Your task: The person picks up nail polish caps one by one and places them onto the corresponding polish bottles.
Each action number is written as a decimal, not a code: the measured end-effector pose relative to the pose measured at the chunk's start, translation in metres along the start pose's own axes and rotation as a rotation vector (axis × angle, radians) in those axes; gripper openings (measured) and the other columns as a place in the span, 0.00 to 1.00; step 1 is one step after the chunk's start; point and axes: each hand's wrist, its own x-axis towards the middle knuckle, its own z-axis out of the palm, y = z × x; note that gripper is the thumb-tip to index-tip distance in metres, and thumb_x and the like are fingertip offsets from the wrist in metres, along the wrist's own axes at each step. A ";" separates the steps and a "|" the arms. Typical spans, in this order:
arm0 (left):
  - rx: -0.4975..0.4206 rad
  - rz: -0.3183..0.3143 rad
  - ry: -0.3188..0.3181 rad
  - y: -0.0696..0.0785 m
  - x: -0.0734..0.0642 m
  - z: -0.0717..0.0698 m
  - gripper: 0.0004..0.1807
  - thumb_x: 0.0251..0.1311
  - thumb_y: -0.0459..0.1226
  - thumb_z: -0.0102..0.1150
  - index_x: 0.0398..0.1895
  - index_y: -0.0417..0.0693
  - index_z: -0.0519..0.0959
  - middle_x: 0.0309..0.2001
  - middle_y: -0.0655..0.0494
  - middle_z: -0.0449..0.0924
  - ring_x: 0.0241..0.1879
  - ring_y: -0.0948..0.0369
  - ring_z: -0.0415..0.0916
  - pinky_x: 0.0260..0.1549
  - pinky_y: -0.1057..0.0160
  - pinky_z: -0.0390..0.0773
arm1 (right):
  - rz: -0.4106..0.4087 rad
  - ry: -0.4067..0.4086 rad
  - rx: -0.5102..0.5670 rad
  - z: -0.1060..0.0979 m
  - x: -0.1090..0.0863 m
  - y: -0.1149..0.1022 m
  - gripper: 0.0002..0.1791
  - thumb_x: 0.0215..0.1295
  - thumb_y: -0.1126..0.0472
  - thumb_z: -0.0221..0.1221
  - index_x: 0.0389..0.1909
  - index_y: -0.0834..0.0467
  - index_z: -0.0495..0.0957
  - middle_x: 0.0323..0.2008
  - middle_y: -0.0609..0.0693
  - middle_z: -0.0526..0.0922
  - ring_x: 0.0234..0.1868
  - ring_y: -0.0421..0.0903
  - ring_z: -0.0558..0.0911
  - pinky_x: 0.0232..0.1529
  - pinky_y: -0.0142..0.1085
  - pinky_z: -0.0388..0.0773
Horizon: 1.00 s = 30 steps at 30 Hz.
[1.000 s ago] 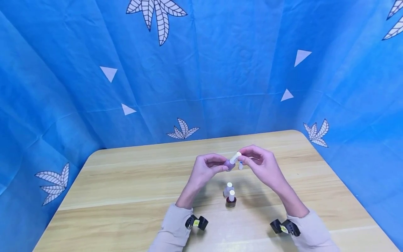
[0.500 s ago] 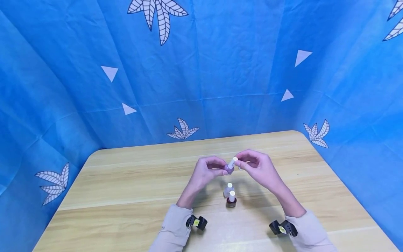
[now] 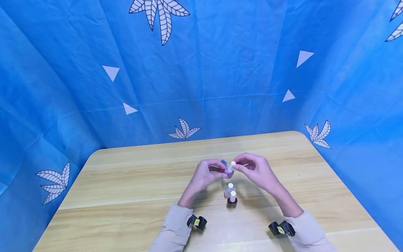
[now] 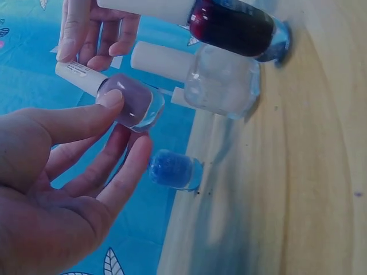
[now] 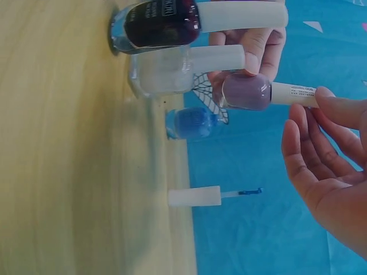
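Note:
My left hand (image 3: 203, 173) pinches a purple nail polish bottle (image 4: 135, 100) between thumb and fingers, held up off the table. On its white cap (image 5: 292, 94), the thumb and fingers of my right hand (image 3: 258, 172) have a grip. The cap sits on the bottle's neck, and the bottle leans a little to the right in the head view. Behind it stands a blue nail polish bottle (image 5: 194, 122) without its cap. A separate white cap (image 5: 195, 196) stands on the table with its blue-coated brush pointing up; in the head view my right hand hides it.
Nearer the body, a clear nail polish bottle (image 3: 228, 191) and a dark red nail polish bottle (image 3: 232, 202) stand close together, both capped. They rest on a wooden table (image 3: 132, 185), with a blue patterned cloth (image 3: 239, 70) hanging behind.
Both hands have come slightly nearer the body with the purple bottle, which is now more upright. The blue bottle has come into sight behind the left fingers; the loose cap has become hidden.

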 end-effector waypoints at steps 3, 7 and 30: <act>0.015 -0.008 -0.010 -0.004 0.000 0.001 0.10 0.52 0.24 0.74 0.38 0.39 0.87 0.41 0.50 0.86 0.43 0.54 0.86 0.44 0.63 0.86 | -0.002 -0.016 -0.019 0.002 0.000 0.003 0.09 0.67 0.61 0.69 0.44 0.61 0.86 0.40 0.52 0.88 0.39 0.48 0.88 0.39 0.35 0.87; 0.025 -0.034 -0.016 -0.007 0.000 0.002 0.10 0.52 0.23 0.74 0.38 0.40 0.87 0.42 0.49 0.86 0.43 0.52 0.86 0.42 0.62 0.87 | -0.001 -0.033 -0.046 0.003 0.000 0.005 0.10 0.66 0.61 0.69 0.44 0.62 0.86 0.39 0.51 0.88 0.38 0.48 0.88 0.38 0.35 0.87; 0.107 -0.074 -0.073 -0.019 0.000 0.008 0.11 0.48 0.20 0.74 0.33 0.38 0.85 0.36 0.50 0.86 0.37 0.57 0.85 0.38 0.67 0.86 | 0.001 -0.165 -0.088 0.008 0.000 0.023 0.08 0.65 0.64 0.69 0.43 0.60 0.86 0.39 0.49 0.88 0.41 0.46 0.86 0.42 0.37 0.87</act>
